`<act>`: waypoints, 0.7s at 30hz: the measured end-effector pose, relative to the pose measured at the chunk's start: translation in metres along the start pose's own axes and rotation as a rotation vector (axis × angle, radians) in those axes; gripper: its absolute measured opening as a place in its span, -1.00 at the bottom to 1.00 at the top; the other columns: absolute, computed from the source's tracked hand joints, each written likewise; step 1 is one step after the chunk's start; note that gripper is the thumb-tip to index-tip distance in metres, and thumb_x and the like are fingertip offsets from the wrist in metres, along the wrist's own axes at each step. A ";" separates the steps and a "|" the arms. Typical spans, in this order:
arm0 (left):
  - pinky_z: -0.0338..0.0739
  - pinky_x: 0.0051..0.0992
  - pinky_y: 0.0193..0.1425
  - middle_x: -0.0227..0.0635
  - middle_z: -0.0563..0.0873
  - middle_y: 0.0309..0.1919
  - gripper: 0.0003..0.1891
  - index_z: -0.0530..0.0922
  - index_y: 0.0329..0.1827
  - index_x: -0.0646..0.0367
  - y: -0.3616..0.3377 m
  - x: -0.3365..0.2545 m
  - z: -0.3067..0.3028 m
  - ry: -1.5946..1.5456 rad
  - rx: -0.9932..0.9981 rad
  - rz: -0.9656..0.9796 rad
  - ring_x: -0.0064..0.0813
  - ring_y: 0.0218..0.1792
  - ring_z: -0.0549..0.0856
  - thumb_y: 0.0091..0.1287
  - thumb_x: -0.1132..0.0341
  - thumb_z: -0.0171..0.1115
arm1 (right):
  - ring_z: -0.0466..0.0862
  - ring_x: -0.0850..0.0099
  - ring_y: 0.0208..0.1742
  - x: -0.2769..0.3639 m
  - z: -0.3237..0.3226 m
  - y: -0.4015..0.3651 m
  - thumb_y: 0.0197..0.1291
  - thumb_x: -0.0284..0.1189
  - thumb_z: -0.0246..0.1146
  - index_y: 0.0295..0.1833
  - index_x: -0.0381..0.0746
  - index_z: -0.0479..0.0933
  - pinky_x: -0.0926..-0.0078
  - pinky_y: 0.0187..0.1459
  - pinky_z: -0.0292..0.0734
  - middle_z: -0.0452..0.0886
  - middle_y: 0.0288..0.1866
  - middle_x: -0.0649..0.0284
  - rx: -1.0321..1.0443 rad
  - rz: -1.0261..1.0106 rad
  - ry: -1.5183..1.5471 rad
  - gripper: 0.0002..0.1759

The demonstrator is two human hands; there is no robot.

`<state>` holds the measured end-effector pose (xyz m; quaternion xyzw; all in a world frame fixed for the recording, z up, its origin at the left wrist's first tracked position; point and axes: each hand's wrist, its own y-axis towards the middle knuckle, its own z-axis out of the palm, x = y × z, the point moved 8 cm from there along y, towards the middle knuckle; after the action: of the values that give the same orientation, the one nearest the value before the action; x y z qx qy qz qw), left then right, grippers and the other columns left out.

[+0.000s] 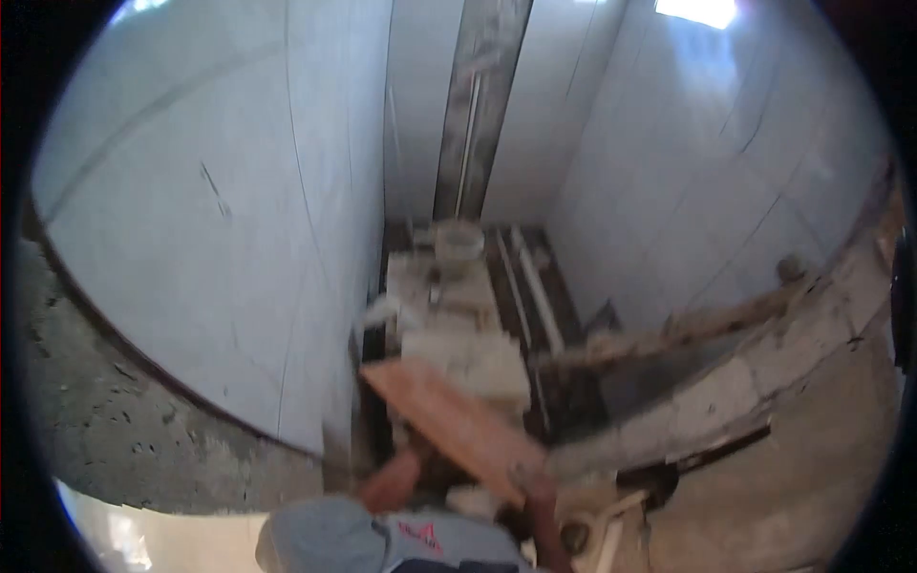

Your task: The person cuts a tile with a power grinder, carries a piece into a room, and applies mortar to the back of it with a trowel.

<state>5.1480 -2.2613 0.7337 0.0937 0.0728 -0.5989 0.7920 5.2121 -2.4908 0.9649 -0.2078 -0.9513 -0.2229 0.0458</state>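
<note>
A long, flat reddish-brown board [454,420] is held at a slant in front of my body, its far left corner raised toward the left wall. My right hand [537,484] grips it at the near right end. Under its lower edge, my left hand [413,456] supports the board, with the fingers mostly hidden behind it. Blur hides whether the board is wood or tile. Just beyond it lies a stack of pale slabs [465,363].
Light panelled walls rise on the left [220,239] and right [669,220]. A round tub [459,240] stands at the far end. Long pale strips [538,291] lie beside the slabs. A rough ledge [707,406] crosses at right, with a dark-headed tool [654,480] near it.
</note>
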 end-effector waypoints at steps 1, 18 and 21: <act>0.33 -0.18 0.26 -0.29 0.43 0.21 -0.38 0.32 0.27 0.05 0.011 -0.003 0.006 -0.072 0.015 0.044 -0.28 0.20 0.43 0.30 -0.19 0.00 | 0.57 0.18 -0.05 0.021 -0.036 0.027 -0.17 -0.47 0.23 0.05 -0.03 0.58 0.14 0.02 0.41 0.60 -0.02 0.15 -0.018 -0.084 0.032 -0.48; 0.47 -0.18 0.16 -0.24 0.51 0.12 -0.49 0.36 0.20 0.12 0.001 -0.035 0.094 0.272 -0.684 -0.085 -0.24 0.14 0.50 0.30 0.01 0.15 | 0.46 0.22 0.18 0.027 0.018 0.064 -0.02 -0.56 0.18 0.01 -0.15 0.56 0.12 0.26 0.22 0.56 0.09 0.27 0.150 -0.225 0.204 -0.60; 0.46 -0.09 0.14 -0.23 0.50 0.13 -0.45 0.30 0.26 0.10 0.005 -0.022 0.078 0.259 -0.655 0.000 -0.25 0.13 0.51 0.31 0.00 0.14 | 0.43 0.20 0.19 0.011 0.014 0.059 0.01 -0.51 0.14 0.08 -0.05 0.52 0.04 0.32 0.10 0.53 0.12 0.30 0.148 -0.148 0.157 -0.56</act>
<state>5.1474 -2.2576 0.8146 -0.0901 0.3610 -0.5268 0.7642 5.2266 -2.4317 0.9781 -0.1149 -0.9714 -0.1705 0.1185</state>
